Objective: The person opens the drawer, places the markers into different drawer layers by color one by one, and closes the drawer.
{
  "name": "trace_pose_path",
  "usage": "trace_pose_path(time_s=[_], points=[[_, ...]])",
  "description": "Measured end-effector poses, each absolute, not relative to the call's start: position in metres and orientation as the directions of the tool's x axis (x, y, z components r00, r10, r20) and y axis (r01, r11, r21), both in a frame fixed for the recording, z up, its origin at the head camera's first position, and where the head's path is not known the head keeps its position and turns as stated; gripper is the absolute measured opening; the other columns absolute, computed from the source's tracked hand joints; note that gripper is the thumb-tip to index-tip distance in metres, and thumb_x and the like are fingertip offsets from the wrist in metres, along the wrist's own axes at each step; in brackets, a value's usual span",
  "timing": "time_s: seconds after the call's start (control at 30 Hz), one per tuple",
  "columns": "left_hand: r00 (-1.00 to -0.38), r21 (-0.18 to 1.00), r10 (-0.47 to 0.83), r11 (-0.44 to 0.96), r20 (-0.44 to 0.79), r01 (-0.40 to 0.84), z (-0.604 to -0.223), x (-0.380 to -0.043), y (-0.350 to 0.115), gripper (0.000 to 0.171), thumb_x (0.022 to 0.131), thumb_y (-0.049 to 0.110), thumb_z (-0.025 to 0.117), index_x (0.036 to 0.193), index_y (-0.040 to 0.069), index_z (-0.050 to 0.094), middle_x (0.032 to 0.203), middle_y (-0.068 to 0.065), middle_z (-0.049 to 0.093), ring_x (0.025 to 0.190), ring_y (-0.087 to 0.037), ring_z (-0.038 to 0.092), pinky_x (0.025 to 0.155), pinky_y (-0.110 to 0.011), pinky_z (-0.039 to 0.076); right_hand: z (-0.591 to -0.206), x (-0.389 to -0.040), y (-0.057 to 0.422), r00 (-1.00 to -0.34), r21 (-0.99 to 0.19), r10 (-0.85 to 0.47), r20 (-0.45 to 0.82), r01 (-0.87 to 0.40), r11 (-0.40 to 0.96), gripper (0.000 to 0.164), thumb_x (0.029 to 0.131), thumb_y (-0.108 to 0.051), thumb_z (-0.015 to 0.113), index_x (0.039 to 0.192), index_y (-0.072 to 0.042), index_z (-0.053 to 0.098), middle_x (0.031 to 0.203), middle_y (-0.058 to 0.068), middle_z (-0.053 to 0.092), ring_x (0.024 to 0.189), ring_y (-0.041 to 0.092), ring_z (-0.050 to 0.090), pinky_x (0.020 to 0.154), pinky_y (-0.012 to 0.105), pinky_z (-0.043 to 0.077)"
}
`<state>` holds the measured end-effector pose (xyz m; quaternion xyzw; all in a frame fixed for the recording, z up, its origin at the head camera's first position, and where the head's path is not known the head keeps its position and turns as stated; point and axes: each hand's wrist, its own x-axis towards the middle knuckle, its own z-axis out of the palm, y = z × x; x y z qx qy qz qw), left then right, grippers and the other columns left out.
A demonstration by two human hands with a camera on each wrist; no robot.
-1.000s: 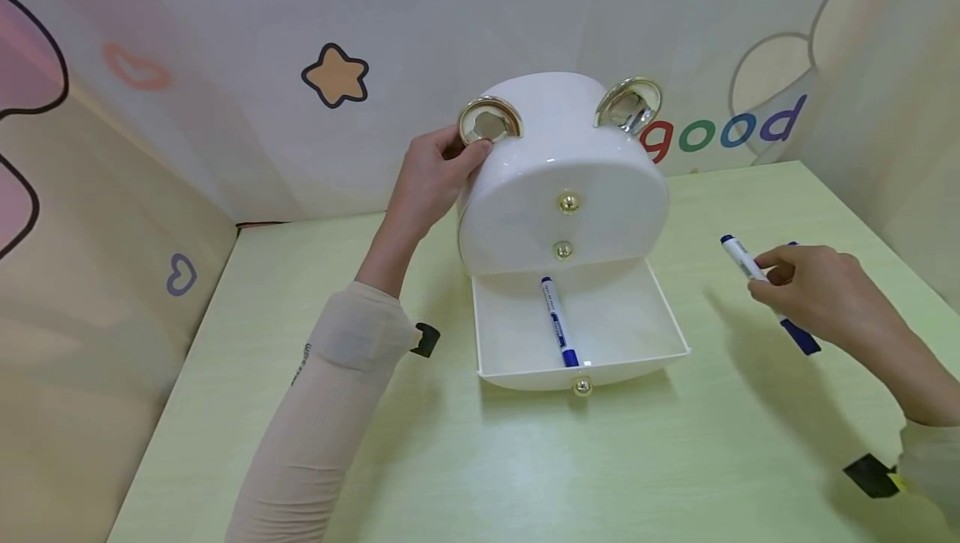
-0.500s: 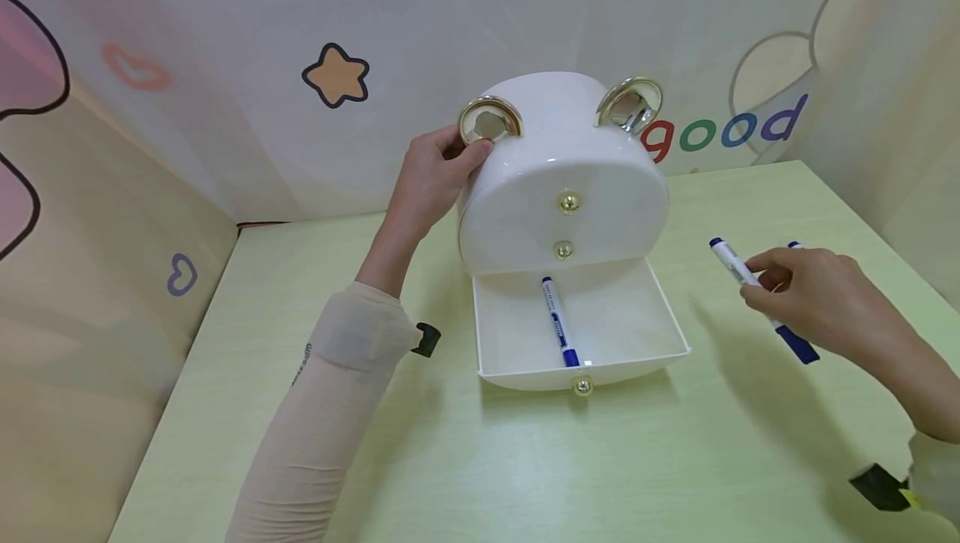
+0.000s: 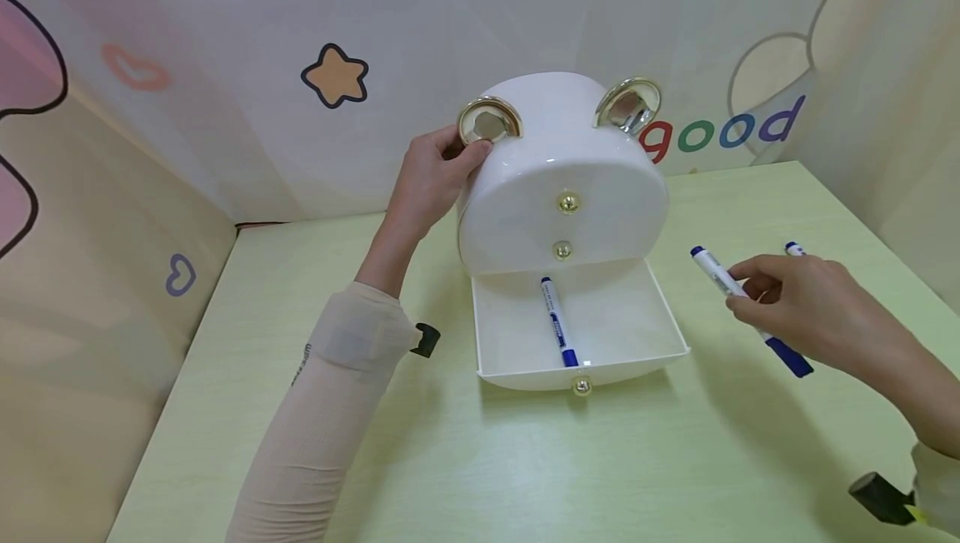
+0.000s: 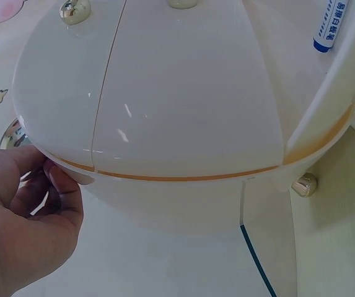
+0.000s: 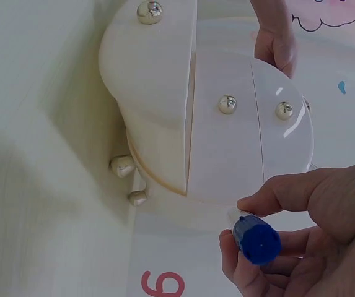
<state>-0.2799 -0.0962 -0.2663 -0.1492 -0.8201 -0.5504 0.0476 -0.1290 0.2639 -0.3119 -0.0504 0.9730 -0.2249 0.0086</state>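
A white, rounded drawer box (image 3: 558, 122) with gold ears and round gold knobs stands on the table. Its bottom drawer (image 3: 622, 310) is pulled out, and a blue-and-white marker (image 3: 558, 322) lies inside. My left hand (image 3: 433, 181) holds the box's upper left side by the gold ear (image 3: 487, 120), thumb in front; in the left wrist view its fingers (image 4: 62, 192) curl at the edge. To the right of the drawer, my right hand (image 3: 817, 306) pinches a second marker (image 3: 711, 268) above the table. The right wrist view shows that marker's blue end (image 5: 258, 241) up close.
Another marker (image 3: 795, 248) lies on the table behind my right hand, partly hidden by it. The pale green table (image 3: 585, 476) reaches back to a printed cloth wall (image 3: 405, 10) with a star and coloured letters.
My right hand has moved a little left and toward me with its marker, nearer the drawer. The left hand, the box and the marker in the drawer stay put.
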Motion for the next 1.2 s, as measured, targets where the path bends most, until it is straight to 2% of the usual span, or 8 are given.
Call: trace_pose_path(time_s=[0.47,0.87,1.2], points=[[-0.952,0.892,0.193,0.344,0.240,0.294,-0.266,-0.280,-0.096,0.018,0.103,0.019,0.066,0.110,0.003,0.070,0.091,-0.007,0.058,0.088,-0.018,0.052,0.071,-0.025,0.044,-0.306,-0.122,0.253,-0.991,-0.475,-0.133,-0.012,-0.111,0.873,0.033,0.094,-0.012,0.073,0.119,0.009,0.067,0.084,0.002,0.072,0.067,0.017,0.065,0.058,0.029,0.051],[-0.954,0.890,0.191,0.355,0.230,0.286,-0.266,-0.280,-0.096,0.019,0.103,0.020,0.066,0.111,0.003,0.070,0.093,-0.007,0.059,0.089,-0.018,0.053,0.071,-0.025,0.044,-0.299,-0.118,0.238,-0.984,-0.488,-0.180,-0.008,-0.153,0.860,0.033,0.093,-0.010,0.073,0.120,0.007,0.067,0.083,-0.002,0.069,0.069,0.015,0.061,0.058,0.026,0.048],[-0.956,0.887,0.188,0.366,0.225,0.281,-0.266,-0.280,-0.097,0.019,0.103,0.021,0.066,0.112,0.004,0.070,0.093,-0.007,0.059,0.090,-0.018,0.053,0.072,-0.025,0.044,-0.301,-0.124,0.219,-0.973,-0.504,-0.228,-0.027,-0.184,0.844,0.035,0.093,-0.012,0.076,0.121,0.007,0.068,0.088,0.002,0.070,0.074,0.017,0.060,0.061,0.025,0.051]])
